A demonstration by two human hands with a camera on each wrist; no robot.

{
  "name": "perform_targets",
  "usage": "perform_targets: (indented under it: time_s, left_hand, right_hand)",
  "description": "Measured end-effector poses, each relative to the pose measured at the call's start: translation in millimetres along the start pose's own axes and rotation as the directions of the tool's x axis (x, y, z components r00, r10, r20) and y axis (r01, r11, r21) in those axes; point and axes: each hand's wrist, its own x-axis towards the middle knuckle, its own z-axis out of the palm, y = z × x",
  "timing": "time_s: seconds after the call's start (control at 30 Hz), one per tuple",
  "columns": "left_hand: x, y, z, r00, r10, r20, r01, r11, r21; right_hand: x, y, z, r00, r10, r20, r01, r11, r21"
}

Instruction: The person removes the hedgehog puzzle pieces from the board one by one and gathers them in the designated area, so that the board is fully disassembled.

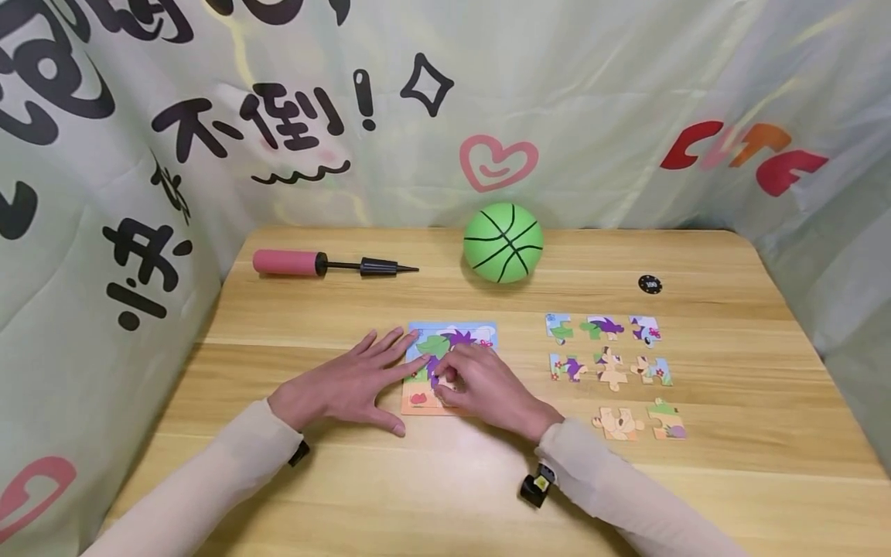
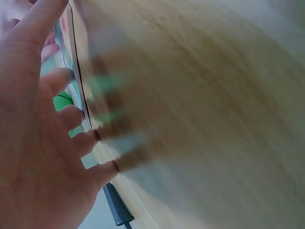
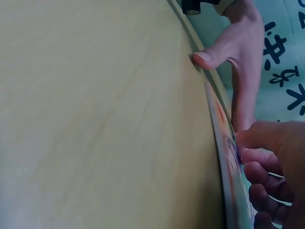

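A colourful puzzle board (image 1: 451,329) with a blue top edge and an orange lower edge lies flat on the wooden table. My left hand (image 1: 348,387) is spread beside its left edge, the index finger reaching onto the picture. Over the board's middle and lower right, my right hand (image 1: 487,391) has its fingers curled, thumb and index tips close together at the picture. Whether a puzzle piece is between them is hidden. In the right wrist view, those fingertips (image 3: 244,139) are down at the board. Several puzzle pieces (image 1: 612,371) lie apart in rows to the right.
A green ball (image 1: 503,242) with black lines rests behind the board. Towards the back left lies a pink and black hand pump (image 1: 287,262). A black round chip (image 1: 650,285) sits at the back right. Printed fabric (image 1: 592,93) hangs around the table's back and sides.
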Motion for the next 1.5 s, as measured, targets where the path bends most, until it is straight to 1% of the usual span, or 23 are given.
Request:
perform_targets:
  time_s: [0.2,0.37,0.5,0.67,0.73,0.83,0.97,1.13,1.3,1.37,1.5]
  left_hand:
    - [0.7,0.0,1.2,1.000,-0.001,-0.007,0.001,1.000,0.018]
    - [-0.4,-0.9,1.5,1.000,0.001,-0.011,-0.001,1.000,0.015]
    - [-0.5,-1.7,1.8,1.000,0.000,-0.007,0.000,1.000,0.011]
    - [0.4,-2.1,1.2,1.000,-0.015,0.008,0.015,1.000,0.008]
    - [0.5,-2.0,0.7,1.000,-0.016,0.011,0.016,1.000,0.006]
    - [0.4,-2.0,0.1,1.000,-0.021,0.016,0.021,1.000,-0.002]
    - [0.2,-2.0,-0.1,0.999,-0.029,0.019,0.029,1.000,-0.010]
    - [-0.3,-1.6,-0.4,1.000,-0.026,0.017,0.026,1.000,-0.007]
    - [-0.5,-1.1,-0.9,1.000,-0.025,0.017,0.025,1.000,-0.016]
    - [-0.3,-1.0,-0.9,1.000,-0.024,0.018,0.025,1.000,-0.019]
    - [0.4,-0.9,-0.3,1.000,-0.021,0.017,0.021,1.000,-0.015]
  right_hand:
    - [4.6,-3.4,9.8,1.000,0.006,-0.012,-0.006,1.000,-0.012]
    - [6.4,-4.7,10.9,1.000,0.000,-0.016,0.000,1.000,-0.028]
    - [3.9,-4.1,4.5,1.000,0.011,-0.023,-0.011,1.000,-0.025]
    - [-5.5,1.5,-13.2,0.998,0.030,-0.049,-0.030,0.999,-0.013]
    - [-11.4,5.7,-21.2,0.998,0.036,-0.057,-0.038,0.999,-0.022]
    - [-22.2,13.9,-33.5,0.997,0.047,-0.062,-0.051,0.997,-0.064]
    - [-39.3,25.6,-50.9,0.995,0.083,-0.063,-0.089,0.990,-0.107]
    - [-63.6,40.2,-69.2,0.989,0.123,-0.083,-0.132,0.985,-0.110]
    - [-87.6,54.6,-82.1,0.981,0.154,-0.114,-0.166,0.980,-0.109]
    - [-96.9,60.4,-85.8,0.979,0.156,-0.130,-0.170,0.980,-0.103]
    - [-115.1,71.2,-89.7,0.978,0.133,-0.162,-0.147,0.986,-0.081]
